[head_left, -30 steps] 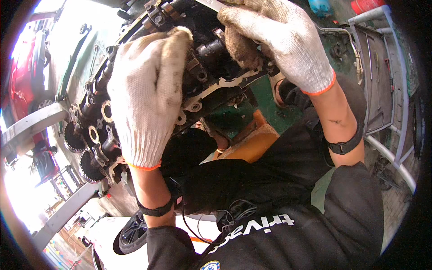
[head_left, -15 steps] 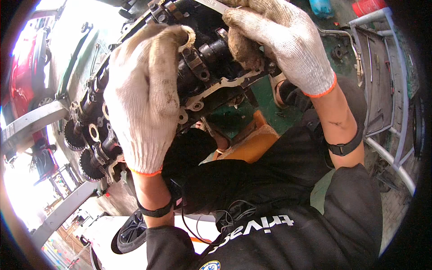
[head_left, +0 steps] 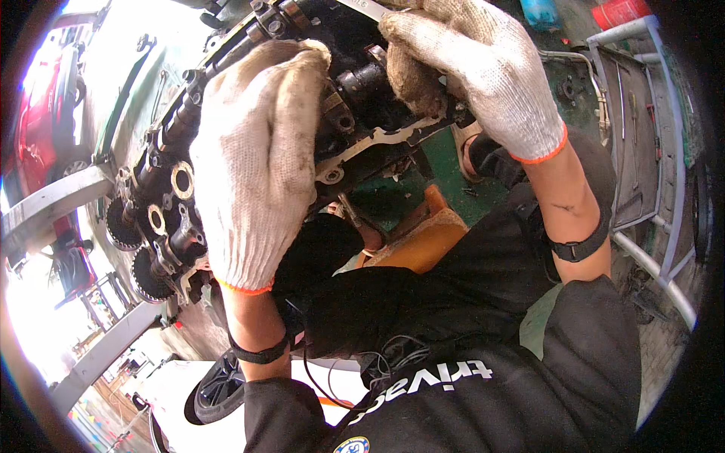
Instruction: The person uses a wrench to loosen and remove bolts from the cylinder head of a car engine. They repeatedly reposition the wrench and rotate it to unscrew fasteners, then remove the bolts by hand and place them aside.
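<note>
While we lean over the dark, oily engine head (head_left: 226, 174), our left hand (head_left: 253, 162) in a grimy white knit glove lies spread flat across its middle, fingers extended and pressing down rather than clasping anything; to our judgement it steadies the casting so the other side can be worked. Our right hand (head_left: 476, 72) curls closed at the far end of the head, fingers bent around a dark part near the camshaft caps; what exactly it pinches is hidden by the glove. Two toothed sprockets (head_left: 132, 249) hang off the head's left end, well apart from both hands. Below, an orange block (head_left: 423, 245) sits on the green floor (head_left: 445, 170); a grey metal frame (head_left: 649, 174) stands at right.
</note>
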Motion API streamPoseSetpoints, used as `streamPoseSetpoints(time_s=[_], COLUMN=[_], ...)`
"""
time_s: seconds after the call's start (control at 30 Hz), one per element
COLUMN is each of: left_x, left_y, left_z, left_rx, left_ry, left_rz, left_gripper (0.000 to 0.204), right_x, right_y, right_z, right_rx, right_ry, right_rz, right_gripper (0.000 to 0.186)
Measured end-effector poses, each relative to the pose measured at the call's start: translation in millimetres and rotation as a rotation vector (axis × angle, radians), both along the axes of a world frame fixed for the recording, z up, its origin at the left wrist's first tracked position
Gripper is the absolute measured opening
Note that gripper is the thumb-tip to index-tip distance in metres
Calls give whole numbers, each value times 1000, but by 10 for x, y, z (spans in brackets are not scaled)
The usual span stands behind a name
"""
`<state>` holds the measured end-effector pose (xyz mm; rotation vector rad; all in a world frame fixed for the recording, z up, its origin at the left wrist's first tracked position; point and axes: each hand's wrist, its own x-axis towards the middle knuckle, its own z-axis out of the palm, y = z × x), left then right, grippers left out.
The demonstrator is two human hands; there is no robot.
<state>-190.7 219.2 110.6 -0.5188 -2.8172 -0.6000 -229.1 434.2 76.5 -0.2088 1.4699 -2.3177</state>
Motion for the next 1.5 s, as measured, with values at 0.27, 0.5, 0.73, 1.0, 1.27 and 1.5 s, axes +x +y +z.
streamPoseSetpoints(time_s=[0.27, 0.5, 0.73, 1.0, 1.27, 1.5], left_x=[-47, -27, -25, -49, -120, -111], left_y=[-78, -125, -105, -93, -8, -9], left_z=[9, 17, 49, 19, 8, -7], left_rx=[27, 284, 10, 98, -79, -6], left_ry=[-60, -170, -126, -165, -8, 44], left_rz=[-46, 105, -76, -25, -38, 2], left_gripper=[47, 29, 49, 32, 28, 29], right_x=[-11, -28, -11, 2, 17, 17], right_y=[20, 49, 13, -6, -6, -6], right_z=[-39, -59, -35, 9, -22, -1], right_rx=[-37, -77, -3, 52, 1, -1], right_ry=[51, 19, 1, 1, 61, 42], right_rz=[27, 51, 16, -7, -7, -12], right_gripper=[37, 36, 36, 37, 37, 37])
